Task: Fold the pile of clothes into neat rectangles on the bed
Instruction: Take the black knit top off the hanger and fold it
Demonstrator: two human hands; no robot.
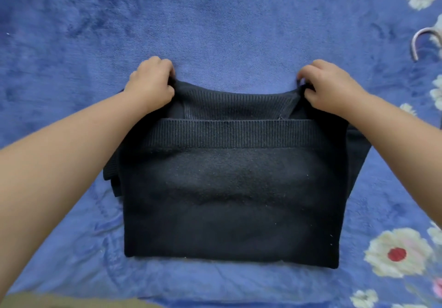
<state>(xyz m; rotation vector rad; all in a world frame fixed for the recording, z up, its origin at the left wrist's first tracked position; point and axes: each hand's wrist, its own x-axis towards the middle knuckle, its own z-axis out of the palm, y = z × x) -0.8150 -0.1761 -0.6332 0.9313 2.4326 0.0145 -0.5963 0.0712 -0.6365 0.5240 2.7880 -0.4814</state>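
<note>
Knitwear first: the black sweater (229,188) lies in the middle of the blue blanket (215,32), already doubled so its ribbed hem (229,133) crosses the upper part of the bundle. We hold the far ribbed edge at both corners, our left hand (153,80) pinching the left corner with curled fingers and our right hand (332,85) pinching the right one the same way. To do this fold well, we judge that both corners should travel together and level, towards the near edge, so the sides line up. A bit of fabric sticks out at the left and right sides; tucking it in would square the rectangle. At the far right a hanger hook (423,42) lies on the blanket's flower print (397,252).
</note>
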